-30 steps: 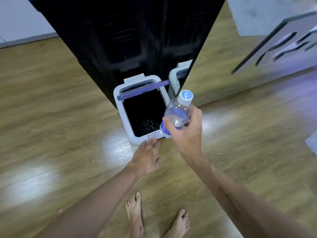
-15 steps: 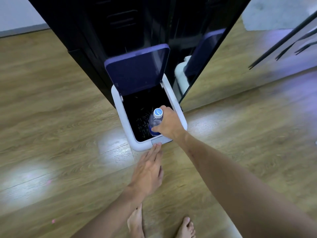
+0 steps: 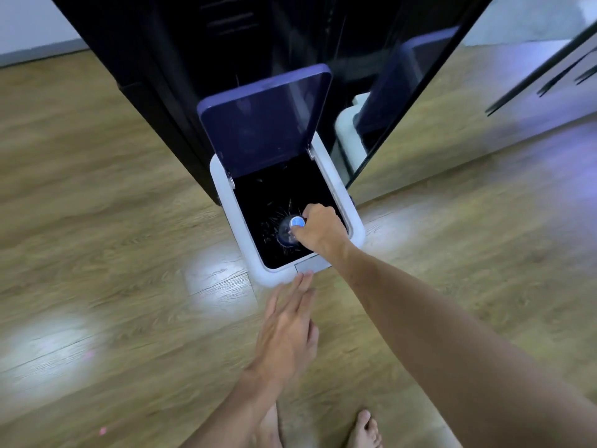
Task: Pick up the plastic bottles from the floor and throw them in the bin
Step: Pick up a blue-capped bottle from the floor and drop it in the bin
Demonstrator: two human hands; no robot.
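Nearest me, my bare feet (image 3: 363, 430) stand on the wooden floor (image 3: 97, 253). My left hand (image 3: 287, 331) is flat and empty, fingertips at the white rectangular bin's (image 3: 226, 202) front rim. Beyond, my right hand (image 3: 318, 229) grips the clear blue-capped plastic bottle (image 3: 290, 231) inside the bin's opening, under the raised purple lid (image 3: 265, 121).

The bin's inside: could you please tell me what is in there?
A black liner and the plastic bottle, held upright by the right hand inside the bin. The bottom is too dark to see.
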